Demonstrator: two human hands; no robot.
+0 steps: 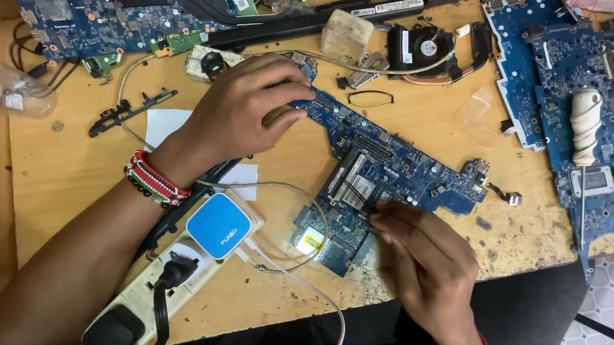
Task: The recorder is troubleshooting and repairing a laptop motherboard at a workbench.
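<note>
Cream plastic power strip [146,297] with a blue-and-white charger block [219,224] lies nearest, at the table's front edge. Right hand [428,259], fingertips pressed together, pinches at the lower edge of the long blue laptop circuit board [393,163], likely to work one spot. Left hand [241,107], fingers curled, presses its far end flat on the scuffed wooden table [68,168], steadying it. Board lies diagonally mid-table, chips up, silver slots exposed.

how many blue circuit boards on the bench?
4, maybe more out of frame. One large blue circuit board top left; one blue L-shaped board under both hands, centre; two overlapping blue boards at right, one behind, one in front.
</note>
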